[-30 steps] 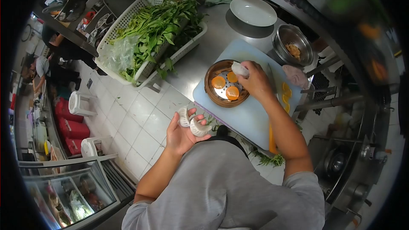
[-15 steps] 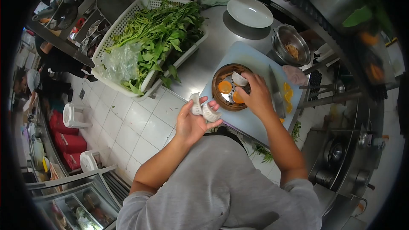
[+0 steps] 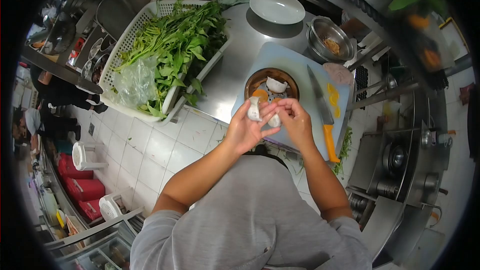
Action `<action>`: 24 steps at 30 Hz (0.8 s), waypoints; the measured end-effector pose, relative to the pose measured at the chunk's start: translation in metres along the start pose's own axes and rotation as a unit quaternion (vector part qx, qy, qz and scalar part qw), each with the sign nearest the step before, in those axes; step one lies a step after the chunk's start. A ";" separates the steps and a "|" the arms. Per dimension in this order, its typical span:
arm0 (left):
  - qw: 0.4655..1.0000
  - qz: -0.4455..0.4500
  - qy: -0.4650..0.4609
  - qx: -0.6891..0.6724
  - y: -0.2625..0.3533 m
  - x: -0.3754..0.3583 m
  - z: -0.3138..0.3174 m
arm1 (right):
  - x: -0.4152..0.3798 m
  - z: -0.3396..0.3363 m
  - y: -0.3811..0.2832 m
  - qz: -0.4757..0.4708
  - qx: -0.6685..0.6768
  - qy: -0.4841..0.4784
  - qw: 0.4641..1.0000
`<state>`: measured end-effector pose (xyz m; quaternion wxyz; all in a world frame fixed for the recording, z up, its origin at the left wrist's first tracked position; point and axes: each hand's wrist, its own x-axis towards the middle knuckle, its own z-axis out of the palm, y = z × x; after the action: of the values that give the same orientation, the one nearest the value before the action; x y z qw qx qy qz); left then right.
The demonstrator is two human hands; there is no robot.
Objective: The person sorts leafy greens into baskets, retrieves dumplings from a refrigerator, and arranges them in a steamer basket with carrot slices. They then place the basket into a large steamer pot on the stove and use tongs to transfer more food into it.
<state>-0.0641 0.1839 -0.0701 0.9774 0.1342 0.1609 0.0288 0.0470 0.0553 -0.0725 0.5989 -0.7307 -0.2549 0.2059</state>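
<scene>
My left hand [image 3: 241, 132], palm up, cradles a white pleated dumpling [image 3: 254, 109] between thumb and fingers. At its fingertips is a second dumpling [image 3: 274, 120], which the pinched thumb and fingers of my right hand [image 3: 296, 122] are touching. Just beyond both hands, a round bamboo steamer [image 3: 248, 81] rests on a pale blue cutting board [image 3: 272, 54]. Inside the steamer lies another dumpling [image 3: 276, 85] beside an orange slice [image 3: 259, 94]; a second orange slice is mostly hidden by my fingers.
On the board's right are a knife [image 3: 320, 95] with an orange handle and several curved orange pieces [image 3: 333, 99]. Behind stand a white plate [image 3: 277, 7] and metal bowls [image 3: 330, 40] holding food. A white basket [image 3: 112, 70] of leafy greens [image 3: 175, 45] occupies the left.
My right hand has left the steamer, where a dumpling now sits, and come back to the dumplings in my left hand. The view has shifted, showing the knife's handle.
</scene>
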 end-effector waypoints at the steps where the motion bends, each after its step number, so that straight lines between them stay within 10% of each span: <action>1: 1.000 -0.004 -0.002 -0.026 -0.002 0.006 0.001 | 0.000 0.000 0.000 0.004 -0.001 0.000 1.000; 17: 1.000 0.024 -0.003 -0.004 0.021 0.015 0.001 | 0.025 -0.014 0.009 0.060 0.011 -0.026 0.998; 24: 0.983 0.103 0.038 0.150 0.039 0.008 -0.023 | 0.052 -0.025 -0.031 -0.031 -0.340 -0.092 0.935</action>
<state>-0.0647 0.2276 -0.0825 0.9311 0.2938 0.1861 0.1096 0.0994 0.0732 -0.0374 0.2945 -0.8604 -0.3861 0.1545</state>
